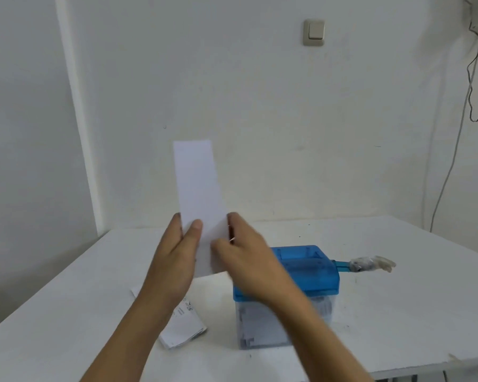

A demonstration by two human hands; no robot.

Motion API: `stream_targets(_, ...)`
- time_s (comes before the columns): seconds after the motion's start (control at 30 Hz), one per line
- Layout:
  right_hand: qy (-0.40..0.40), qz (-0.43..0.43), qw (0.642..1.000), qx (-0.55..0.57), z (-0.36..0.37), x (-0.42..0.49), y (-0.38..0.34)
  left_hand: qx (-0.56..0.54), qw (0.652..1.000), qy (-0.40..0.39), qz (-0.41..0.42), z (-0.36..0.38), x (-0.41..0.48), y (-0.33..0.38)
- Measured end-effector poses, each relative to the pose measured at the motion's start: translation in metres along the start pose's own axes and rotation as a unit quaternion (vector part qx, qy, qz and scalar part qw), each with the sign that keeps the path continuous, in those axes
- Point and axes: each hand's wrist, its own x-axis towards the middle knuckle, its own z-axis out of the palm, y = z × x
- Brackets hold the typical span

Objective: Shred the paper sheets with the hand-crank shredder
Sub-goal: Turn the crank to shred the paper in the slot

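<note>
A long white paper strip (198, 183) stands upright in front of me, held up above the table. My left hand (174, 260) pinches its lower left part, thumb on the near face. My right hand (246, 260) holds the lower right edge, fingers curled round it. Behind and below my right hand stands the hand-crank shredder (312, 271), with a blue top over a clear bin (260, 326) that holds shreds. Its crank handle (370, 264) sticks out to the right. A folded stack of printed paper sheets (182, 326) lies on the table under my left forearm.
The white table (67, 299) ends at a wall behind, and its front right edge (425, 365) is near. A light switch (313, 33) is on the wall, and cables (475, 78) hang at the far right.
</note>
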Motion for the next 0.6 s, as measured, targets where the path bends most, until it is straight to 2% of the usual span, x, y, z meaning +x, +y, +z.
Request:
stream_targets(0.1, 0.015, 0.02, 0.997, -0.071, -0.039, 0.011, 0.001, 0.056, 0.996, -0.063, 0.016, 0.021, 0.015, 0.005)
stream_targets(0.23, -0.008, 0.072, 0.988, -0.138, -0.076, 0.019, 0.017, 0.176, 0.974, -0.141, 0.003, 0.043, 0.027, -0.004)
stream_targets(0.3, -0.011, 0.092, 0.983, -0.156, -0.084, 0.021, 0.027, 0.189, 0.97, -0.151, -0.01, 0.051, 0.03, -0.009)
stream_targets(0.47, 0.047, 0.173, 0.975, -0.134, -0.081, 0.023, 0.048, 0.181, 0.969, -0.16, -0.044, 0.06, 0.04, -0.019)
stream_targets(0.6, 0.095, 0.181, 0.974, -0.098, -0.075, 0.026, 0.049, 0.191, 0.967, -0.163, -0.051, 0.06, 0.041, -0.023)
